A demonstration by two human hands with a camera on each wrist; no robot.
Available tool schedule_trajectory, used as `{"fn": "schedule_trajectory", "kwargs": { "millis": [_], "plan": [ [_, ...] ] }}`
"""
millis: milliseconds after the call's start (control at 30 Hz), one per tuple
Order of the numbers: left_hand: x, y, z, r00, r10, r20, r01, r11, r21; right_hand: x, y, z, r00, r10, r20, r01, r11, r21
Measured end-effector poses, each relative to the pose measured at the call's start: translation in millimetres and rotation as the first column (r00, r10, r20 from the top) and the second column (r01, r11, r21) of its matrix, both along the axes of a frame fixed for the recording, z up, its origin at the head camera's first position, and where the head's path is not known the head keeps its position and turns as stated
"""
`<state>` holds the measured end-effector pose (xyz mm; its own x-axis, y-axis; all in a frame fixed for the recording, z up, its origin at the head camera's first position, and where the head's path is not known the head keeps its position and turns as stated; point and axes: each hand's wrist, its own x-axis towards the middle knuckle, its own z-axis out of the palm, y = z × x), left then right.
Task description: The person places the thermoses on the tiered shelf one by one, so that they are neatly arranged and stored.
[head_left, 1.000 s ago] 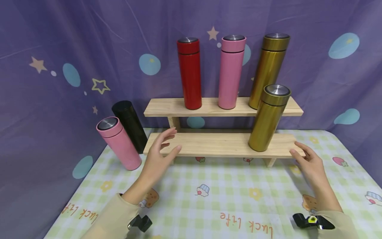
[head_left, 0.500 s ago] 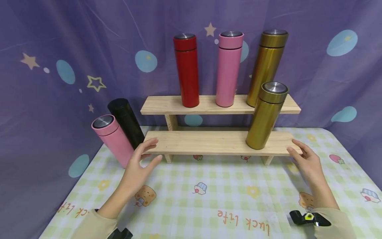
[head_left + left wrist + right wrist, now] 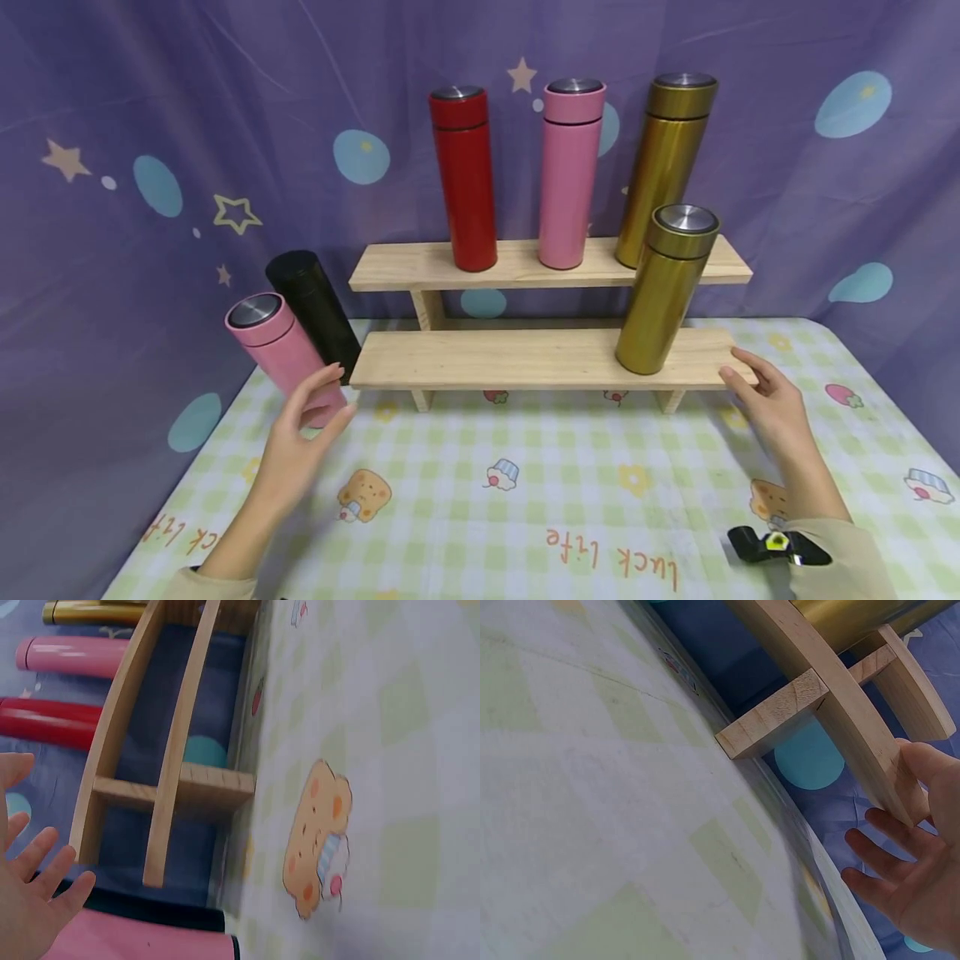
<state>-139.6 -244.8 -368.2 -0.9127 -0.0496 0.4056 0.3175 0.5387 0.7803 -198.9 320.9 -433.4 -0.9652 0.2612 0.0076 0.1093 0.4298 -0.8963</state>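
Note:
My left hand (image 3: 292, 446) is spread in front of the short pink thermos bottle (image 3: 277, 346), fingertips overlapping its lower part in the head view. In the left wrist view the fingers are apart with nothing between them. Behind that bottle a black bottle (image 3: 315, 308) stands partly covered. My right hand (image 3: 772, 408) holds the right end of the two-tier wooden shelf (image 3: 480, 358) at its lower board, thumb on one side and forefinger on the other; the other fingers hang loose in the right wrist view. A short gold bottle (image 3: 663, 300) stands on that lower board.
On the upper board stand a red bottle (image 3: 467, 183), a tall pink bottle (image 3: 570, 179) and a tall gold bottle (image 3: 670, 158). A checked tablecloth (image 3: 570, 467) covers the table. A purple curtain (image 3: 300, 83) hangs behind.
My left hand has moved left and down, from the shelf's left end to the short pink bottle. My right hand stays at the shelf's right end. The view has shifted slightly.

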Motion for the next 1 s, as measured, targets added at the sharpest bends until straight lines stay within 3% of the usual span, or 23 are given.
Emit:
{"fn": "schedule_trajectory", "kwargs": {
  "millis": [433,1000],
  "plan": [
    [4.8,-31.6,-13.3,1.000,0.028,-0.006,-0.028,0.998,-0.057,1.2,-1.8,-0.8,1.000,0.007,0.005,-0.007,1.000,0.000],
    [2.5,-72.1,-19.6,0.988,0.154,-0.030,-0.153,0.988,0.024,1.6,-2.8,0.0,1.000,-0.014,0.024,0.014,1.000,-0.012]
  ]
}}
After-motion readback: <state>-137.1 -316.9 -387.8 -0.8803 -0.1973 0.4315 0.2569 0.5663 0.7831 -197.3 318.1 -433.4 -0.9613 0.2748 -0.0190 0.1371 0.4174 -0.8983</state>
